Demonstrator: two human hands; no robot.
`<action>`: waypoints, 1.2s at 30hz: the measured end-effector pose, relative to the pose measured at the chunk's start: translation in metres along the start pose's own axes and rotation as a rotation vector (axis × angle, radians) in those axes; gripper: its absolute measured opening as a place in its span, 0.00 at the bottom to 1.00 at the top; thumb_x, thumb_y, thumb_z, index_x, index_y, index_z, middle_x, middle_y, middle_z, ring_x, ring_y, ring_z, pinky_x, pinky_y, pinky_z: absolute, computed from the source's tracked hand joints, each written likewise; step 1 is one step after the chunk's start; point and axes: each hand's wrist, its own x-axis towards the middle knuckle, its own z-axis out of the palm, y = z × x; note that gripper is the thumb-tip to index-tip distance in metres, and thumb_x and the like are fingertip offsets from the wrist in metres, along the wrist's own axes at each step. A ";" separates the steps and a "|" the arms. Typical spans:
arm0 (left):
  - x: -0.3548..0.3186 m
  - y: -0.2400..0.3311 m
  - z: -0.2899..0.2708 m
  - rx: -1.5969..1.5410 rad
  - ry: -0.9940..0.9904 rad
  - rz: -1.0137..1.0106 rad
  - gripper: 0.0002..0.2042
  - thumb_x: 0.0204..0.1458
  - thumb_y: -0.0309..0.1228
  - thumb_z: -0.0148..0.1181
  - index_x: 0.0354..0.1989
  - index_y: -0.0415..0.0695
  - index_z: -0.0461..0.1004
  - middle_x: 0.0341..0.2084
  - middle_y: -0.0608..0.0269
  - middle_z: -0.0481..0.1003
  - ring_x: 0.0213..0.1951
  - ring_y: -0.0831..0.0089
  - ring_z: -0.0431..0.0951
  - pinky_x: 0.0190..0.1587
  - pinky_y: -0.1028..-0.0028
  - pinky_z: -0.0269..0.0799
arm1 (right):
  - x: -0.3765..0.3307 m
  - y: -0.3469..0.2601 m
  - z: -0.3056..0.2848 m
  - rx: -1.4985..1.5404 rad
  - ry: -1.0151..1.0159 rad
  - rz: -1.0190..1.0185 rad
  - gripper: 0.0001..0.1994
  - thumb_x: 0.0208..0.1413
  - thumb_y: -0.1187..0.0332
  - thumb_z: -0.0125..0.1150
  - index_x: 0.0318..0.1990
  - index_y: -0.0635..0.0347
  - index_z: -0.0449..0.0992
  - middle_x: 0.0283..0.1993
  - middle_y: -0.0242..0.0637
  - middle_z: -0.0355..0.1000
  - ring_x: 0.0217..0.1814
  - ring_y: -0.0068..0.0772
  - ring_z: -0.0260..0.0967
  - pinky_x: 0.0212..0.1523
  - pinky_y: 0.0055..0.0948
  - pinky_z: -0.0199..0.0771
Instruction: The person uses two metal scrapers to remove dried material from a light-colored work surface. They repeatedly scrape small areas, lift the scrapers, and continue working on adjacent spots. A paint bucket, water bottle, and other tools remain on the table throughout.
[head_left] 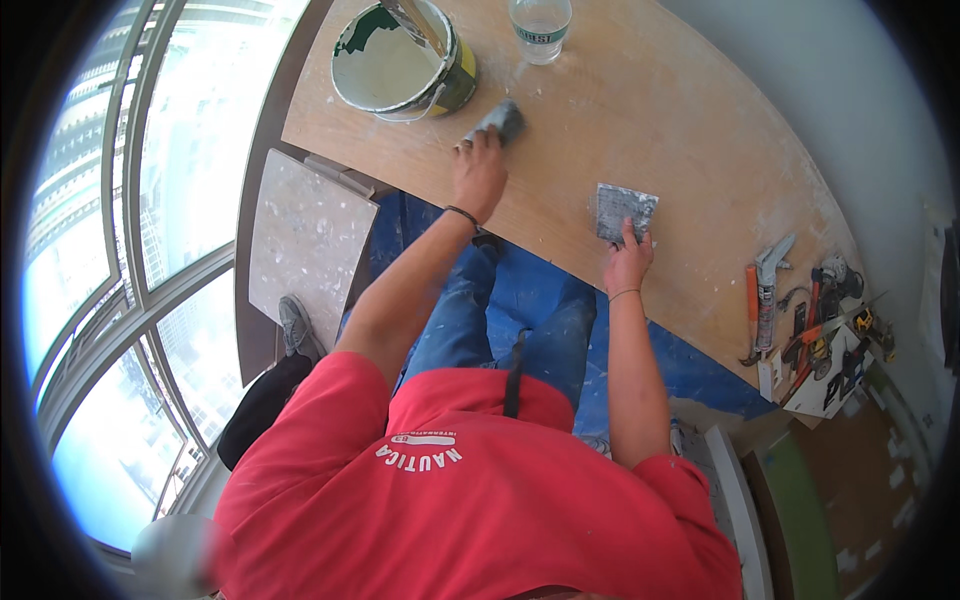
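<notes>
My left hand (480,172) reaches over the near left part of the wooden tabletop (560,140), its fingers closed on a small grey object (506,119). That object is blurred, and I cannot tell whether it is a rag or a scraper. To the right, my right hand (629,262) grips a square scraper (624,205), grey and smeared with white, with the forefinger laid on its face. Just beyond the left hand stands a dark green bucket (460,82) of whitish compound, a wooden-handled tool (418,28) sticking up from it.
A clear plastic cup (541,35) stands at the far side. Hand tools, including a hammer (752,310) and a sealant tube (766,318), crowd the right end. Left of the table are a paint-spotted board (308,232) and large windows (190,120). Blue sheeting (535,285) covers the floor.
</notes>
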 end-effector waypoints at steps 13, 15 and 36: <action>0.064 0.026 0.005 -0.054 -0.009 -0.014 0.22 0.59 0.25 0.57 0.62 0.35 0.71 0.46 0.48 0.79 0.45 0.49 0.83 0.45 0.57 0.81 | -0.072 -0.045 -0.216 -0.020 0.544 -0.127 0.34 0.69 0.64 0.67 0.76 0.63 0.59 0.71 0.51 0.68 0.72 0.50 0.68 0.72 0.55 0.69; 0.028 0.070 0.017 -0.031 0.015 0.104 0.22 0.60 0.27 0.57 0.62 0.35 0.72 0.46 0.49 0.78 0.45 0.51 0.83 0.45 0.58 0.81 | -0.084 -0.046 -0.224 0.034 0.616 -0.110 0.35 0.69 0.64 0.67 0.77 0.64 0.57 0.72 0.51 0.67 0.73 0.51 0.67 0.74 0.57 0.67; -0.002 -0.072 0.020 -1.035 0.078 -0.649 0.19 0.60 0.37 0.71 0.52 0.34 0.82 0.40 0.52 0.87 0.39 0.60 0.86 0.46 0.63 0.79 | -0.117 -0.027 -0.270 -0.025 0.647 0.037 0.50 0.66 0.62 0.71 0.83 0.63 0.39 0.79 0.59 0.57 0.77 0.59 0.61 0.76 0.59 0.63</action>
